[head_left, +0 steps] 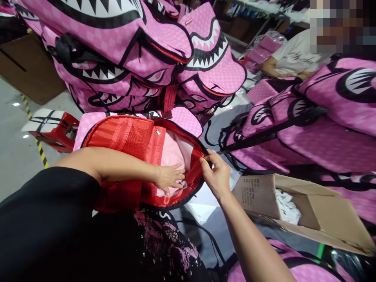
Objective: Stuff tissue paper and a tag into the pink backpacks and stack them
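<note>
A pink backpack [195,122] lies unzipped in front of me, its red lining [114,135] showing with a mesh pocket and a small zipped pocket. Inside it rests pale pink and white stuffing [171,150], perhaps paper. My left hand [170,178] presses on that stuffing with its fingers spread. At the right end of the opening, my right hand [216,172] pinches the black-trimmed edge between thumb and fingers. A red tag [170,100] hangs just behind the backpack.
Piled pink shark-mouth backpacks [117,74] rise behind, with more bags [311,137] at right. An open carton [258,196] holding white pieces stands at lower right. A red stool [55,135] is on the left floor. Another person [296,55] works at upper right.
</note>
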Tool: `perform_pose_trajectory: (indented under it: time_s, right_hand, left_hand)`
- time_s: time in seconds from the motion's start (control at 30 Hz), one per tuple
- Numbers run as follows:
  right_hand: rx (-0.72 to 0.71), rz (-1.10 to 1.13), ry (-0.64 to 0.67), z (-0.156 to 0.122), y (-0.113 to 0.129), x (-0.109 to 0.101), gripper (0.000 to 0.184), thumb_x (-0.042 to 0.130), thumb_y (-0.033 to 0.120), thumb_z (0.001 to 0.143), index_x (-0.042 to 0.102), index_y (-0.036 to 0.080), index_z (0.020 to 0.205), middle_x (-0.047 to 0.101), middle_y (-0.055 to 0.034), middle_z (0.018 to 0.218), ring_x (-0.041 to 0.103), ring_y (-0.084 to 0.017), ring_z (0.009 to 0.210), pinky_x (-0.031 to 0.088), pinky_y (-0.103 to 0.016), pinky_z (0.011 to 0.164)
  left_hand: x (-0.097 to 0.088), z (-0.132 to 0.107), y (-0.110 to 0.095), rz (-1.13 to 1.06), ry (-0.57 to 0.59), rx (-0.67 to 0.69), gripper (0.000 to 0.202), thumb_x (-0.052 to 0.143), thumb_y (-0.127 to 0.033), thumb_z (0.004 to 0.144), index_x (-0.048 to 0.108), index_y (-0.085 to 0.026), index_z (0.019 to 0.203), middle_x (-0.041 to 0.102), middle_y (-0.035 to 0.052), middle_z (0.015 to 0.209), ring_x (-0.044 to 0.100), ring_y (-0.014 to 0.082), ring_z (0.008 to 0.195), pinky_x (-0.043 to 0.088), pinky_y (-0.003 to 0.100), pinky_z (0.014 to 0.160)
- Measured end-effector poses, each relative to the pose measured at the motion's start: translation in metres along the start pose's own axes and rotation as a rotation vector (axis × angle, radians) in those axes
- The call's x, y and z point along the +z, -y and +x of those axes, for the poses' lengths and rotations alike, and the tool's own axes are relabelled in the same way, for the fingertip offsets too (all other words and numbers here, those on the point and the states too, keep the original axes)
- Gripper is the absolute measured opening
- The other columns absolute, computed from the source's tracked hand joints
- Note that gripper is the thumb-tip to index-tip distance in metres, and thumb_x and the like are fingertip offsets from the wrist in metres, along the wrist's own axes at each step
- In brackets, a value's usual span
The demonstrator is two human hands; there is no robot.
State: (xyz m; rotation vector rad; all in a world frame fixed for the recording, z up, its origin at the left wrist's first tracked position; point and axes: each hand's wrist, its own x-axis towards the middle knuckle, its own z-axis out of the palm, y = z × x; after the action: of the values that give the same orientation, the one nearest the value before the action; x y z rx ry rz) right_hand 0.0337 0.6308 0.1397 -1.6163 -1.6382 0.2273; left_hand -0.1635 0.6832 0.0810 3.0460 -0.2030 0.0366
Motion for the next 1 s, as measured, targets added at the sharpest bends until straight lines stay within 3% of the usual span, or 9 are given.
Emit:
perform_pose_trajectory:
  time_s: [0.1,0.2,0.3,0.37,0.57,0.7,0.83,0.93,1.0]
  right_hand:
    - [-0.002,0.002,-0.009,0.000,0.001,-0.002,0.016,0.054,0.028,0.087,0.056,0.023,0.071,0.074,-0.0117,0.106,0.068,-0.026,0.108,0.053,-0.041,0.093]
    - [-0.020,-0.015,-0.024,0.001,0.003,-0.002,0.017,0.054,0.028,0.087,0.055,0.023,0.071,0.075,-0.0115,0.102,0.069,-0.026,0.108,0.054,-0.041,0.092]
    - [-0.038,-0.038,-0.037,-0.002,0.005,0.001,0.017,0.053,0.028,0.088,0.057,0.023,0.072,0.074,-0.0127,0.108,0.069,-0.026,0.107,0.055,-0.041,0.091]
    - [-0.057,-0.042,-0.046,-0.005,0.005,0.002,0.017,0.053,0.028,0.089,0.058,0.023,0.074,0.074,-0.0139,0.113,0.070,-0.025,0.105,0.056,-0.041,0.090]
    - [-0.106,-0.075,-0.033,-0.010,0.005,0.005,0.015,0.052,0.026,0.091,0.060,0.023,0.078,0.073,-0.0139,0.117,0.070,-0.025,0.106,0.056,-0.041,0.093]
    - [-0.124,-0.101,-0.004,-0.010,0.004,0.007,0.015,0.051,0.025,0.090,0.060,0.022,0.079,0.072,-0.0144,0.118,0.070,-0.025,0.107,0.055,-0.041,0.092]
    - [-0.137,-0.116,-0.032,-0.009,0.004,0.009,0.015,0.050,0.024,0.090,0.059,0.022,0.078,0.072,-0.0137,0.119,0.070,-0.025,0.103,0.055,-0.038,0.087]
    - [-0.139,-0.128,-0.033,-0.008,-0.001,0.010,0.015,0.050,0.025,0.088,0.058,0.022,0.076,0.072,-0.0139,0.116,0.071,-0.025,0.100,0.055,-0.038,0.083]
    - [-0.121,-0.126,-0.033,-0.006,-0.006,0.010,0.015,0.050,0.028,0.087,0.058,0.022,0.075,0.073,-0.0137,0.111,0.071,-0.026,0.097,0.055,-0.039,0.082]
  left_hand:
    - [-0.026,-0.001,0.008,0.043,-0.050,0.022,0.023,0.056,-0.032,0.089,0.074,-0.020,0.099,0.072,0.0140,0.099,0.064,0.0276,0.094,0.041,0.046,0.098]
    - [-0.046,0.002,0.019,0.177,-0.075,-0.261,0.028,0.046,-0.020,0.093,0.070,-0.013,0.105,0.070,0.0181,0.105,0.062,0.0286,0.097,0.042,0.043,0.090]
    - [-0.046,0.007,0.029,0.246,0.011,-0.491,0.049,0.054,-0.043,0.093,0.059,-0.014,0.133,0.054,0.0226,0.141,0.046,0.0398,0.127,0.033,0.057,0.104]
    - [-0.039,0.010,0.034,0.200,0.131,-0.564,0.065,0.057,-0.057,0.089,0.054,-0.017,0.141,0.049,0.0211,0.147,0.041,0.0419,0.132,0.024,0.065,0.109]
    - [-0.030,0.015,0.040,0.120,0.084,-0.581,0.067,0.055,-0.064,0.087,0.059,-0.019,0.136,0.054,0.0205,0.138,0.044,0.0391,0.127,0.020,0.066,0.112]
    - [-0.036,0.023,0.042,0.128,0.209,-0.600,0.064,0.061,-0.064,0.083,0.064,-0.021,0.131,0.055,0.0187,0.138,0.046,0.0404,0.126,0.021,0.065,0.112]
    - [-0.053,0.030,0.041,0.201,0.199,-0.567,0.055,0.058,-0.055,0.089,0.066,-0.018,0.128,0.059,0.0188,0.133,0.048,0.0396,0.124,0.023,0.064,0.112]
    - [-0.074,0.041,0.039,0.036,0.349,-0.638,0.052,0.071,-0.051,0.081,0.070,-0.019,0.123,0.060,0.0192,0.134,0.053,0.0405,0.122,0.036,0.063,0.106]
    - [-0.093,0.050,0.039,-0.054,0.406,-0.651,0.041,0.077,-0.047,0.077,0.076,-0.022,0.109,0.068,0.0152,0.123,0.062,0.0359,0.111,0.046,0.054,0.098]
